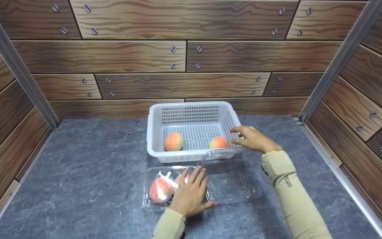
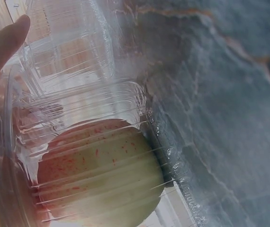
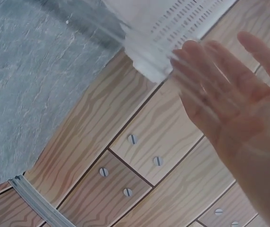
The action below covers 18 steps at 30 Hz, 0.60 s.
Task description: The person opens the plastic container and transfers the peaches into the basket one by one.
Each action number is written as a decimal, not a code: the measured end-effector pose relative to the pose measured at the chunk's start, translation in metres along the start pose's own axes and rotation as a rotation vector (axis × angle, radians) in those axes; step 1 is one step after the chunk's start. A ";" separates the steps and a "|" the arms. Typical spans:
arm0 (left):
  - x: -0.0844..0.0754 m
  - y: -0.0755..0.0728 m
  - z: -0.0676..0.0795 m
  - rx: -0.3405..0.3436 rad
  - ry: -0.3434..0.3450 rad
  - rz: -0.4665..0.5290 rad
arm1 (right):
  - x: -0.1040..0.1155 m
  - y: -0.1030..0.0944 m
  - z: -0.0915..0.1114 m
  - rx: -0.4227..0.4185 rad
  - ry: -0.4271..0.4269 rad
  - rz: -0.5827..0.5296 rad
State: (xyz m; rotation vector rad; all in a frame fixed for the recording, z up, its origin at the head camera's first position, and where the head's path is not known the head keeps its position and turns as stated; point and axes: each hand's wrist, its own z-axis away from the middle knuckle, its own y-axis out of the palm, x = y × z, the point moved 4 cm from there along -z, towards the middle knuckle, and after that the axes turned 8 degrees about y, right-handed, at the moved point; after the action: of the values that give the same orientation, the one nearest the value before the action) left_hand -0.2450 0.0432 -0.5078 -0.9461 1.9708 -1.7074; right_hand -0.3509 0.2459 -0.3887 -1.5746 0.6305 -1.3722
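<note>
A clear plastic clamshell box (image 1: 147,204) sits on the table with red-and-yellow peaches (image 1: 160,190) inside; one peach (image 2: 102,179) shows through its ribbed wall in the left wrist view. My left hand (image 1: 191,196) rests on the box's filled half, fingers extended and thumb out to the right. The hinged transparent lid (image 1: 229,181) extends to the right, its far edge raised in front of the basket. Near that edge hovers my right hand (image 1: 254,138), fingers apart and slightly bent, gripping nothing visible. Through clear plastic, the right wrist view shows the right hand's fingers (image 3: 229,80).
Behind the box stands a white perforated basket (image 1: 154,153) holding a peach (image 1: 173,142) at left and another peach (image 1: 218,142) at right. Wood-patterned walls (image 1: 138,56) with metal corner posts enclose the grey marbled table (image 1: 88,172).
</note>
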 end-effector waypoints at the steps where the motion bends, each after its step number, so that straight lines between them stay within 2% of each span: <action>1: 0.000 0.000 0.000 0.001 -0.001 -0.002 | 0.000 -0.001 0.001 -0.006 -0.002 0.000; 18: 0.000 0.001 0.000 0.006 -0.004 -0.006 | -0.008 -0.007 0.017 -0.152 -0.099 0.000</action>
State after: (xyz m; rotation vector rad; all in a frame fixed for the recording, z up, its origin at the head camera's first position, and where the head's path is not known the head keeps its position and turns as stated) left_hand -0.2453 0.0429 -0.5086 -0.9544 1.9612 -1.7120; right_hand -0.3381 0.2610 -0.3853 -1.7517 0.6872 -1.2626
